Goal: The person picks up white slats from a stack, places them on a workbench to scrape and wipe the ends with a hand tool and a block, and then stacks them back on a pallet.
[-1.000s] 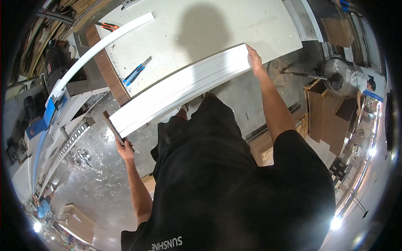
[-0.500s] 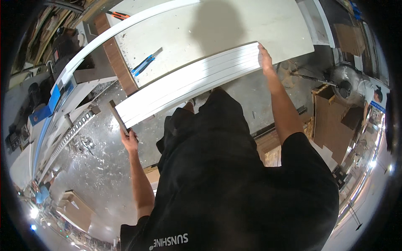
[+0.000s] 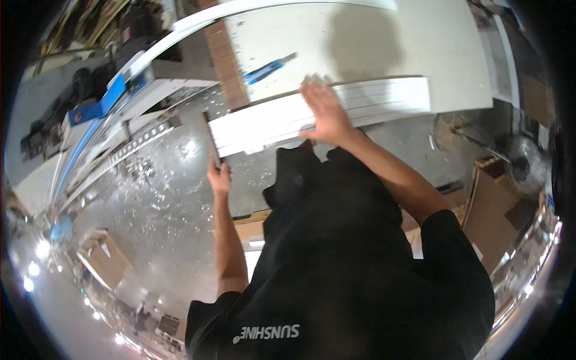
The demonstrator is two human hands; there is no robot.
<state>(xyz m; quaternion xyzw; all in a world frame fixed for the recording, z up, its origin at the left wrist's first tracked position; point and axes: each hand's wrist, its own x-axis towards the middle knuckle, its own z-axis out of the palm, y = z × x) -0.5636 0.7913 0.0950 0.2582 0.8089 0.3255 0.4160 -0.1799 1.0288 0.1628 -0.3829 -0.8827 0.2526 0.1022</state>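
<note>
A long white panel [image 3: 270, 122] with grooves along its length lies along the near edge of the cream worktable [image 3: 432, 36], partly overhanging it. Across the panel's left end stands a narrow brown strip [image 3: 209, 133]. My left hand [image 3: 220, 176] is closed on the near end of that strip. My right hand [image 3: 327, 114] is open over the middle of the panel, its slightly blurred fingers stretched toward the far edge. Whether its palm presses on the surface I cannot tell. Beyond the panel rests a blue utility knife [image 3: 264, 71], blade out.
A curved white strip [image 3: 288, 7] runs along the table's far side. Wood-brown edging [image 3: 227, 63] borders the table's left. Chips and scraps litter the floor [image 3: 162, 180]. A floor fan [image 3: 528, 159] stands at right, and a cardboard box [image 3: 105, 258] at lower left.
My right hand has left the panel's right end and moved left onto its middle, opening out. My left hand keeps hold of the strip. The whole view has shifted.
</note>
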